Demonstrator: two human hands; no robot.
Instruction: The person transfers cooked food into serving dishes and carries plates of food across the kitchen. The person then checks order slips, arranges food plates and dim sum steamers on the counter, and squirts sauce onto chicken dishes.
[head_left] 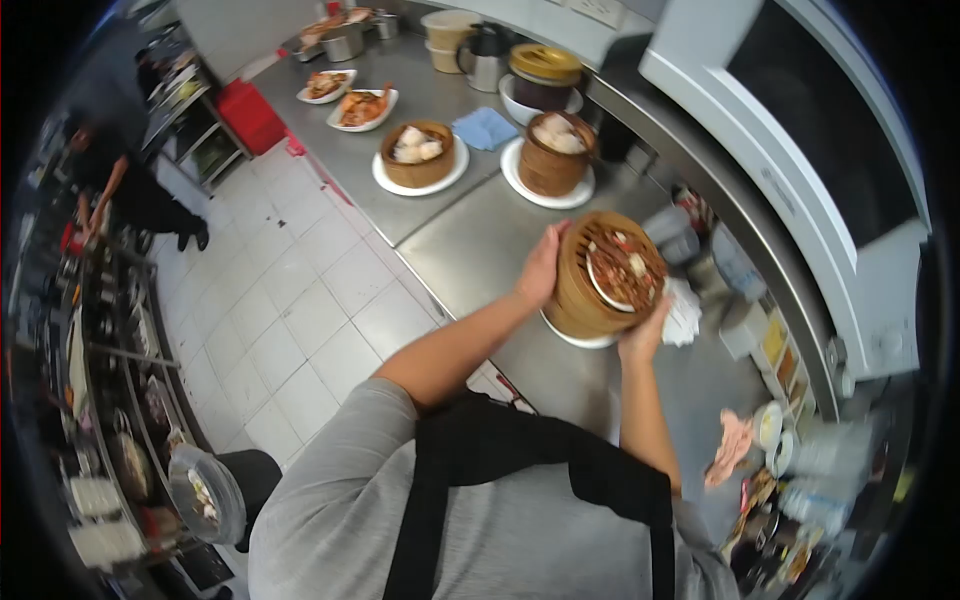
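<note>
Both my hands grip a round bamboo steamer (577,293), which looks stacked. My left hand (543,266) is wrapped on its left side, and my right hand (643,340) on its lower right side. Inside its top sits a white dish of brown, saucy food (628,268) with red and pale bits. Beneath the steamer, the rim of a white plate (582,341) shows. Just above, a taller bamboo steamer (549,172) of pale dumplings stands on another plate. To the left, a low steamer (416,172) holds white buns on its own plate (386,182).
Across the steel counter (455,250) lie a blue cloth (485,128) and two dishes of orange-brown food (363,108). A jug (486,62) stands behind. White crumpled paper (681,312) is at right, under a steel shelf edge. Another person (125,185) stands across the aisle.
</note>
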